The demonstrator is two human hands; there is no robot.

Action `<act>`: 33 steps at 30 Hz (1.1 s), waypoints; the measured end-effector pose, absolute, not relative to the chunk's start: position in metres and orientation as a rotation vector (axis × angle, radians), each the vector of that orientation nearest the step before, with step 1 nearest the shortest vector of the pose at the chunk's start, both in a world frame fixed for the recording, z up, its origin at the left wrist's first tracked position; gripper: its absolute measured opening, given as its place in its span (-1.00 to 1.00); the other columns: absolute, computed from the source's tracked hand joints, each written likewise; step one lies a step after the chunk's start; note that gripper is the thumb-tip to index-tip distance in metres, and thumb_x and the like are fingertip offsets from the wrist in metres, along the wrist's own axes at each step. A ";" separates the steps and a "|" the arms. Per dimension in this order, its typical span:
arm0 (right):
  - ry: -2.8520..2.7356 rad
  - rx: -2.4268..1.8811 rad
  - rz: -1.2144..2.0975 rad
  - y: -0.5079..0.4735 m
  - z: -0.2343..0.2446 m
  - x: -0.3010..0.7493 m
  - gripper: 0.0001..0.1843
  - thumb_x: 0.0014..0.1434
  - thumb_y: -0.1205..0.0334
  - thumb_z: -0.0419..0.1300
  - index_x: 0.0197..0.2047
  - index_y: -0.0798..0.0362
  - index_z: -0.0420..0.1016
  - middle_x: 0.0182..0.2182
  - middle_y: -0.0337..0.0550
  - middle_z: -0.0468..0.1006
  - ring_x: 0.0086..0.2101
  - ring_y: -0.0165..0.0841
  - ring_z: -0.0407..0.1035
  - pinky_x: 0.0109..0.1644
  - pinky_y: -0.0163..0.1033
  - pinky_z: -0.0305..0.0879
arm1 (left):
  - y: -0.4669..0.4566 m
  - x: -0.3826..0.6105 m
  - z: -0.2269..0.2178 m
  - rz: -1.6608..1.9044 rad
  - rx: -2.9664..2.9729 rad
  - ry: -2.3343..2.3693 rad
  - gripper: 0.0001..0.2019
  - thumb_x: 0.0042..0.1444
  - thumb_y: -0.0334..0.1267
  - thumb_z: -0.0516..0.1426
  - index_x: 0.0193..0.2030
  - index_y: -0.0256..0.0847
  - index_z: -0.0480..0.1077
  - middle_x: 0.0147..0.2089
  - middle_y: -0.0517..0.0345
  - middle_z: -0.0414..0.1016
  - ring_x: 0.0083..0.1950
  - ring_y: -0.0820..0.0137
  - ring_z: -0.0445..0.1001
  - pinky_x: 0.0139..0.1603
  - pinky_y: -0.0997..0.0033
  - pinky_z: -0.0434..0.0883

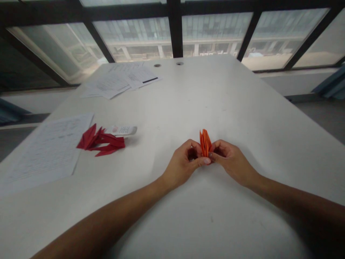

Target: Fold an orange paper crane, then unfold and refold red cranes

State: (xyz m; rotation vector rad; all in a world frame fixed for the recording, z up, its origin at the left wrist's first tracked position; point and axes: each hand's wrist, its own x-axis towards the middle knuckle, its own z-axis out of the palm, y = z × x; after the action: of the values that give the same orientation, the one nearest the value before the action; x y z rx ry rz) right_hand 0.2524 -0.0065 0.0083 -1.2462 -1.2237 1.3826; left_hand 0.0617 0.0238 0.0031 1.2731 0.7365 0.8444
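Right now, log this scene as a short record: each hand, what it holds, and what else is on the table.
Left hand: pinches the base of the folded orange paper
Right hand: pinches the same paper from the other side
Held paper: narrow, layered, upright
Surface: white table
Left of hands: folded red paper, white keypad device beside it, printed sheet
Far end: loose printed papers
Beyond: large windows

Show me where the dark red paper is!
The dark red folded paper lies left of the left hand in the head view, on the white table beside a printed sheet.
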 end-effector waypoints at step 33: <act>-1.102 -1.163 1.387 -0.008 0.006 0.252 -0.69 0.16 0.00 0.43 -0.22 0.00 0.48 -0.21 -0.14 0.70 -0.22 -0.25 0.61 0.03 0.02 0.56 | 0.026 0.058 0.009 0.899 1.348 0.606 -0.83 0.24 -0.19 0.31 -0.18 -0.23 0.47 0.20 -0.12 0.52 0.13 0.24 0.53 0.07 0.26 0.50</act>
State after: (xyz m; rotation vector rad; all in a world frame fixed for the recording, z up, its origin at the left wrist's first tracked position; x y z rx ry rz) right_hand 0.2519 -0.0077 0.0064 -1.1633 -1.1020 1.3872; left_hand 0.0581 0.0259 0.0086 1.3481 0.6060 0.8993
